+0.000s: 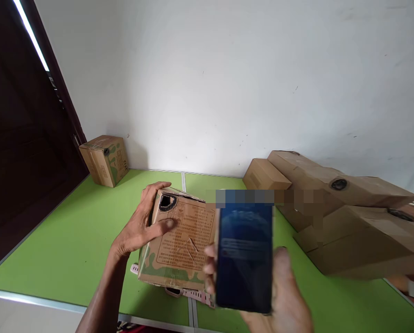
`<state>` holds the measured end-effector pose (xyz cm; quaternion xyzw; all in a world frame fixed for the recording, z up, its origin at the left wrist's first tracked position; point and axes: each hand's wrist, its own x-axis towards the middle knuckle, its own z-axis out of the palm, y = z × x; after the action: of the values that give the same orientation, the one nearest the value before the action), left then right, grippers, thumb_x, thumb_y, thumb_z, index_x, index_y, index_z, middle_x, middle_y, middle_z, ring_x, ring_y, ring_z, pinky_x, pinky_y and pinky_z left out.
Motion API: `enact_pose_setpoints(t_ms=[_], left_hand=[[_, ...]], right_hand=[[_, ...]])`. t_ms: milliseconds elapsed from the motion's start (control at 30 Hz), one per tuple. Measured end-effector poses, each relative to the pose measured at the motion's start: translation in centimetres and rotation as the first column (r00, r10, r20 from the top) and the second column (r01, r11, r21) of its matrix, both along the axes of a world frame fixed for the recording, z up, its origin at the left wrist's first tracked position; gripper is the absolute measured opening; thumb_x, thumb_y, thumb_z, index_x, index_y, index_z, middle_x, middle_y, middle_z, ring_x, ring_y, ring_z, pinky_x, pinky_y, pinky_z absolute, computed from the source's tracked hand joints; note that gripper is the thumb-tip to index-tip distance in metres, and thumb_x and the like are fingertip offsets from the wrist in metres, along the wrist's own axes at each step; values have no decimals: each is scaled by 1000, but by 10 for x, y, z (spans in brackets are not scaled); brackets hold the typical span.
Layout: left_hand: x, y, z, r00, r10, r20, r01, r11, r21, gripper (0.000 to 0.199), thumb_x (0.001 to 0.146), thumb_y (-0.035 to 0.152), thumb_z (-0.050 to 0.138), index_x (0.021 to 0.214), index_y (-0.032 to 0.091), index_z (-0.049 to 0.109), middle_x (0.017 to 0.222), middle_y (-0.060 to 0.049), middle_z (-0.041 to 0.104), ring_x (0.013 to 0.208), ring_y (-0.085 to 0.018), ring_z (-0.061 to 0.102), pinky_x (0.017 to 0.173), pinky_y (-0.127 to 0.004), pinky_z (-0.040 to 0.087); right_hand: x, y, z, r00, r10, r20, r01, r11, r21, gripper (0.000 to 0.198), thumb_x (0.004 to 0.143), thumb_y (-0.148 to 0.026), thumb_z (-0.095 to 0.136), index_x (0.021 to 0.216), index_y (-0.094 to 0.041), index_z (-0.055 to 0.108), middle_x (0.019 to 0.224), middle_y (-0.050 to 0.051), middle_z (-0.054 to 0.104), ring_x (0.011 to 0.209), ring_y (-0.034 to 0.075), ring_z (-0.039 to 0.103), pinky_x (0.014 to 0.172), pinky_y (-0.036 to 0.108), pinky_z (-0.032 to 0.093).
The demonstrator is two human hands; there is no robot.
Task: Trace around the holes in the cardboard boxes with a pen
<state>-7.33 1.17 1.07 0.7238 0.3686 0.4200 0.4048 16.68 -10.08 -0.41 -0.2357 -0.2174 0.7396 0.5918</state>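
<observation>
My left hand (141, 222) grips the upper left side of a cardboard box (182, 240), with the thumb lying on its printed face. That box is tilted towards me and has a black-rimmed hole near its top corner, green camouflage patches and lines of print. In front of the box's right side, my right hand (286, 296) holds up a smartphone (245, 259), fingers wrapped round both edges. The phone's screen faces me and is lit dark blue. Partly hidden under the box lies a pink watch strap (200, 296) with a dark watch face (173, 292).
Everything stands on a green folding table (64, 245) with a metal edge. Another camouflage-printed box (106, 159) is at the back left. Along the right are a small carton (264, 175) and larger cardboard boxes (366, 231). A white wall (228, 92) rises behind; a dark door (23, 115) is left.
</observation>
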Motion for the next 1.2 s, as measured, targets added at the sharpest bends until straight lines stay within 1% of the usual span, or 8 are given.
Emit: enact_pose_setpoints(t_ms=[100,167,333,500,633,867,1100,1200], left_hand=[[0,1,1,1000,8,6,-8,1000,-9,74,88,52,74,153,30,47,146,-12,51,140,-42,51,118,-65,43],[1,2,0,1000,5,12,-5,1000,-15,75,88,53,74,153,30,47,144,-12,52,140,-42,51,118,-66,43],[2,3,0,1000,6,-10,-6,1000,1,74,88,53,73,154,30,47,150,-12,50,143,-43,48,119,-66,41],[-1,4,0,1000,5,-17,-5,999,-44,78,88,55,74,156,31,45,150,-13,54,142,-45,51,117,-67,43],[-4,6,-3,1000,11,7,-11,998,-61,77,89,56,74,156,34,45,149,-12,56,142,-44,53,117,-66,45],[1,2,1,1000,18,-12,-19,999,-39,76,87,54,74,154,32,46,147,-11,54,143,-43,50,119,-66,42],[5,-1,10,995,84,-54,-85,996,-9,72,88,57,70,151,32,48,151,-10,52,144,-41,48,121,-63,39],[7,2,8,989,131,-62,-132,991,-3,70,90,61,68,150,32,49,154,-11,51,146,-41,47,121,-63,39]], right_hand=[[39,2,-19,952,-269,146,282,956,-81,65,88,-83,69,118,-27,85,114,13,87,96,34,84,78,46,69],[58,10,-40,892,-355,279,405,902,-148,66,85,-82,74,123,-28,82,119,12,86,102,34,83,86,47,68],[71,38,-110,722,-310,619,529,824,-204,81,66,-85,85,113,-19,82,98,12,87,94,35,83,81,45,66],[59,53,-152,640,-248,727,505,849,-154,73,55,-81,87,91,-18,82,89,11,85,85,35,81,77,45,65],[60,56,-160,531,-209,821,473,877,-83,60,62,-78,79,80,-21,76,80,9,82,79,33,77,71,42,61],[68,56,-155,258,-141,956,419,908,21,56,67,-75,65,88,-23,73,97,16,84,96,39,79,80,45,59],[64,51,-146,76,-133,988,310,945,103,51,77,-75,55,85,-26,66,93,19,82,93,42,79,82,51,59],[57,47,-144,1,-203,979,315,929,192,57,78,-70,53,96,-19,71,107,27,79,111,49,73,100,62,54]])
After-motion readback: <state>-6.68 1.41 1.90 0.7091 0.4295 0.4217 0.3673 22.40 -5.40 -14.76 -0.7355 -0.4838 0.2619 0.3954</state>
